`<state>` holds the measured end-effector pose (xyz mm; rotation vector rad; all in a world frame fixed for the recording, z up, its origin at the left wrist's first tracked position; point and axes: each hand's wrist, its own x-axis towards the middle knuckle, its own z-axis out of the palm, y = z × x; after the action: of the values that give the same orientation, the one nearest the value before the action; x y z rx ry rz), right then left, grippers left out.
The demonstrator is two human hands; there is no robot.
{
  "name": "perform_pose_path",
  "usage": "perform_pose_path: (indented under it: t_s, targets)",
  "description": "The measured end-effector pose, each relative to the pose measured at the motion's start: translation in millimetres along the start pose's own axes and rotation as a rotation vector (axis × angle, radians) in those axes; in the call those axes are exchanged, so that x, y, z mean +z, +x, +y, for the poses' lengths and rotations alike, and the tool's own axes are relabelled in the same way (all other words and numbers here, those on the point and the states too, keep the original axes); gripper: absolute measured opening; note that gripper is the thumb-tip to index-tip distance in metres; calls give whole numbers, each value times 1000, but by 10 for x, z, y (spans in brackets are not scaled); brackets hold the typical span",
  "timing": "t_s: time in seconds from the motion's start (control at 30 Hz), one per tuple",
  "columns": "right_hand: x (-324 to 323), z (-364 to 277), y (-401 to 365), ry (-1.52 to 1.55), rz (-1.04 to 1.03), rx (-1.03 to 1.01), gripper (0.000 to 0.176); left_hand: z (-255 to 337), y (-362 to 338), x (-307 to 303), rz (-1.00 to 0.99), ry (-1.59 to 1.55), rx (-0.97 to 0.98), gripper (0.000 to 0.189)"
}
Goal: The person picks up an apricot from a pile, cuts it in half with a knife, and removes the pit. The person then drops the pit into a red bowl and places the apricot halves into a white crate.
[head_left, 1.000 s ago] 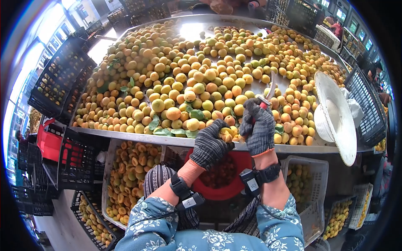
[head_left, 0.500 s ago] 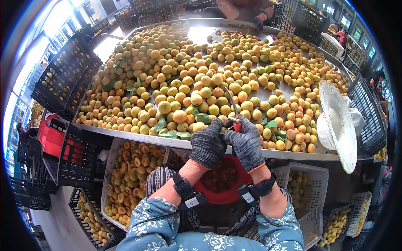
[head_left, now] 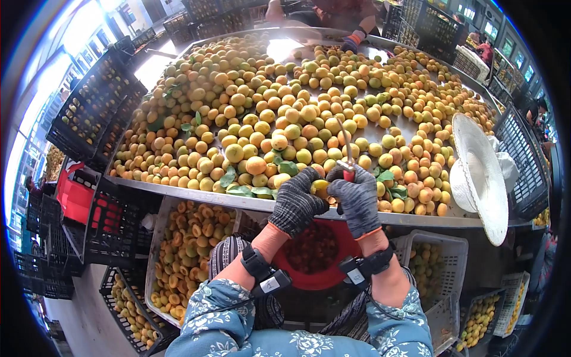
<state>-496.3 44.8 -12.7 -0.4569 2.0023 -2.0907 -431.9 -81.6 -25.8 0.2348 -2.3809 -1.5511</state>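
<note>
My left hand (head_left: 298, 201), in a grey knitted glove, is closed round a yellow apricot (head_left: 320, 188) at the near edge of the metal table (head_left: 256, 203). Beside it my right hand (head_left: 358, 199), gloved the same way, grips a knife (head_left: 347, 149) by its red handle. The thin blade points up and away over the heap of apricots (head_left: 238, 113). Part of the held apricot is hidden by the gloved fingers. Below both hands stands a red basin (head_left: 315, 282) holding dark reddish pieces.
A crate of halved apricots (head_left: 193, 256) stands below left, and a white crate (head_left: 449, 256) below right. A straw hat (head_left: 479, 178) lies on the table's right side. Black crates (head_left: 95, 101) are stacked left. Across the table is another person's gloved hand (head_left: 352, 40).
My hands have moved slightly apart, and the apricot now shows between them. The knife has shifted right with its blade more upright. The other person's hand has moved left.
</note>
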Motion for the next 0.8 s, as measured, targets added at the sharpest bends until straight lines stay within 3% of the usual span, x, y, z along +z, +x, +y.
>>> perform_pose_path:
  t_s: [0.07,0.1,0.13,0.2,0.23,0.27,0.33,0.4,0.47,0.53,0.7,0.8]
  targets:
    - [-140,-67,28,264,-172,249,8,-20,8,-52,-8,-55,1,52]
    - [-139,-123,5,300,-200,205,10,-7,12,-101,-41,-51,-32,52]
    - [-187,-81,32,161,-256,215,9,-2,9,-162,-72,-47,-66,52]
    - [-270,-168,83,-431,-531,89,9,-94,13,-319,-77,-14,-38,52]
    - [-304,-51,48,-462,-629,-119,9,-57,-8,-434,-74,-145,-50,50]
    - [-339,-81,70,-740,-778,-62,9,-8,-40,-572,-67,-275,-62,49]
    - [-327,-164,17,-700,-820,-76,11,-33,-140,-899,-37,-279,-182,48]
    - [-352,-114,18,-430,-569,54,14,-27,-331,-1193,-3,-288,-176,48]
    - [-331,-125,26,-143,-371,-3,14,-223,-535,-1532,-54,-143,-301,43]
    - [-329,-286,39,-74,-245,171,14,-396,-732,-1830,-65,-146,-475,39]
    - [-275,-227,52,-80,-202,200,15,-648,-1080,-2110,17,-105,-636,28]
    - [-250,-241,42,-128,-195,191,14,-729,-1156,-2076,-7,-97,-698,35]
